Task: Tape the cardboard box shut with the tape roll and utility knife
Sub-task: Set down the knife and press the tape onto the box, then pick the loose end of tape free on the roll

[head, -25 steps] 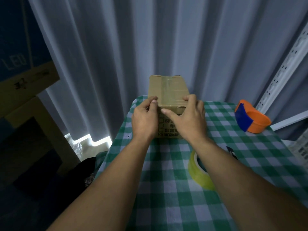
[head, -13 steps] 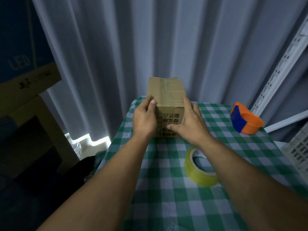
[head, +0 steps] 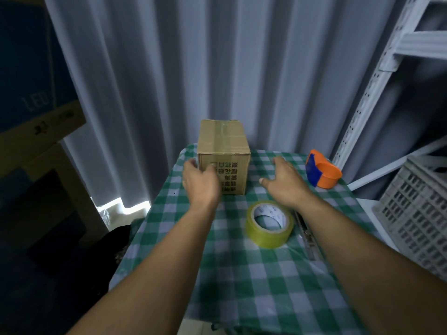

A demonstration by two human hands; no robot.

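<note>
Cardboard box [head: 223, 155] upright at the far edge of the bench [head: 254, 274], toward its far left corner, flaps down, a strip of clear tape along the top seam and over onto the near face; printed characters on that face upside down. Left hand [head: 200, 181] at the box's near left corner, fingers loosely curled and open, thumb against or just in front of the near face; actual contact hard to tell, nothing clasped. Right hand [head: 281, 181] just right of the box, apart from it, palm down low over the checked cloth, fingers spread, grip open and empty. Tape roll [head: 269, 223] lying flat near the middle of the bench, just beside the right forearm, yellowish with a white core. Utility knife [head: 306, 234] a thin dark shape near the right edge, mostly hidden under the right forearm. Orange and blue tape dispenser [head: 323, 172] at the far right corner. Grey crate [head: 416, 213] beyond the right edge.
</note>
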